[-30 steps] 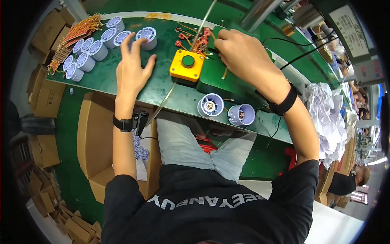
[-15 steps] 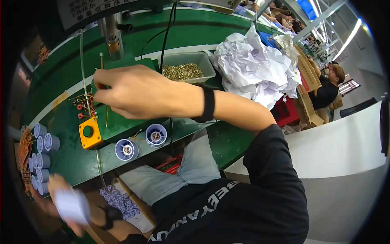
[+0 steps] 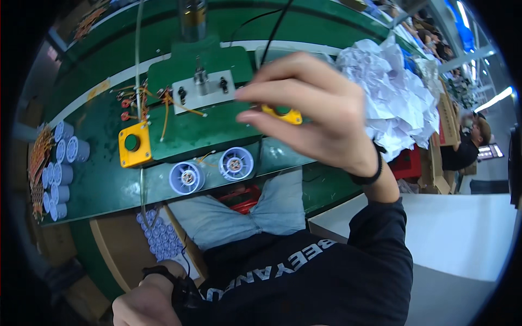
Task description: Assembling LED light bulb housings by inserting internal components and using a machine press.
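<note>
My right hand (image 3: 321, 108) is raised over the right side of the green press base (image 3: 212, 127), thumb and fingers apart, with nothing visible between them. Behind its thumb shows part of a yellow button box (image 3: 293, 116). A white metal plate (image 3: 209, 98) with black clamps and an upright metal pin sits on the base. Near the front edge of the bench stand two lavender plastic cups, a left one (image 3: 186, 178) and a right one (image 3: 236, 164), with small metal parts in their centres. My left hand (image 3: 144, 305) is low at the lower left; its fingers are mostly hidden.
Another yellow box with a green button (image 3: 134, 145) stands left of the base, beside orange-wired small parts (image 3: 128, 103). Several lavender cups (image 3: 62, 174) line the far left. Crumpled white paper (image 3: 386, 98) lies at right; a carton (image 3: 103, 247) is below the bench.
My right hand has moved right, off the press base, uncovering the white plate. My left hand has moved down and right; the pale cup-like object in it is no longer visible.
</note>
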### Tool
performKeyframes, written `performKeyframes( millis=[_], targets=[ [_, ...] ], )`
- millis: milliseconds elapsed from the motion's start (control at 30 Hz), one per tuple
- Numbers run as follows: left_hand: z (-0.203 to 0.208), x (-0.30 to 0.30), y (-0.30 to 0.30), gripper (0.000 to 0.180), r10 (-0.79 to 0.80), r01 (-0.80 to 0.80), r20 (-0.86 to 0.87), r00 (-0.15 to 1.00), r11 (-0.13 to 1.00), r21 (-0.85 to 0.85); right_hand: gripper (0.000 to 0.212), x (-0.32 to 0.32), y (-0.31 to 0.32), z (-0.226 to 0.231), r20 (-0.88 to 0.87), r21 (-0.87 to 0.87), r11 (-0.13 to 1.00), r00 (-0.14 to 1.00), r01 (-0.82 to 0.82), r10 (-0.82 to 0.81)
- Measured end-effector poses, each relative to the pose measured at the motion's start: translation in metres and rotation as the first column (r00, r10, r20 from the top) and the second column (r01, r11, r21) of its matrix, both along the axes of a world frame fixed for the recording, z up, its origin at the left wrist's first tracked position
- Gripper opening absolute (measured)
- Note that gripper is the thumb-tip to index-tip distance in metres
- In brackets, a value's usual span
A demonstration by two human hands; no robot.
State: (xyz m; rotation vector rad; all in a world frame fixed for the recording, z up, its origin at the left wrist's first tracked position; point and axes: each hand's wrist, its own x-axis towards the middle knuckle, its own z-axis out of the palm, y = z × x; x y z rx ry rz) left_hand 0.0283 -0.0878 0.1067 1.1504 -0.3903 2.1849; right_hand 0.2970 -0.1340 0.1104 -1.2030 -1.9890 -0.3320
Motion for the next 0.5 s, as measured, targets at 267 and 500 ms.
performKeyframes(
  millis=[267, 500],
  targets=[
    [0.001, -0.005, 0.004, 0.038, -0.263, 0.352, -0.315, 0.912, 0.895, 0.274, 0.023, 0.016, -0.022, 0.003, -0.480, -0.259, 0.966, 0.868, -0.004, -0.125],
    [0.005, -0.010, 0.002, 0.023, -0.252, 0.337, -0.321, 0.913, 0.910, 0.243, 0.020, 0.021, -0.015, -0.006, -0.491, -0.275, 0.960, 0.866, -0.059, -0.088]
  ],
)
